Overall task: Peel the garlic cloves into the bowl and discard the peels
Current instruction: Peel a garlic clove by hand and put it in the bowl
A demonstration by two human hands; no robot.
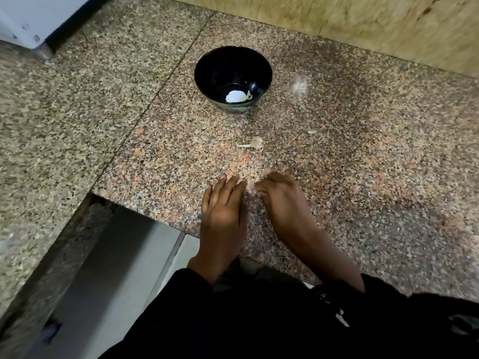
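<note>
A black bowl (pixel 233 76) stands on the speckled granite counter (pixel 337 177) and holds a white peeled garlic clove (pixel 54 96) with a scrap of peel beside it. A small garlic piece with a stalk and papery skin (pixel 255 143) lies on the counter between the bowl and my hands. My left hand (pixel 223 218) rests flat near the counter's front edge with its fingers straight. My right hand (pixel 282 203) lies beside it with the fingers curled down onto the stone; whether they pinch anything is hidden.
A tiny peel scrap (pixel 312 131) lies to the right of the garlic piece. A wooden wall panel (pixel 363 24) borders the counter at the back. The counter steps down at the left front, with a grey cabinet front (pixel 116 268) below. A white appliance corner (pixel 26 22) sits far left.
</note>
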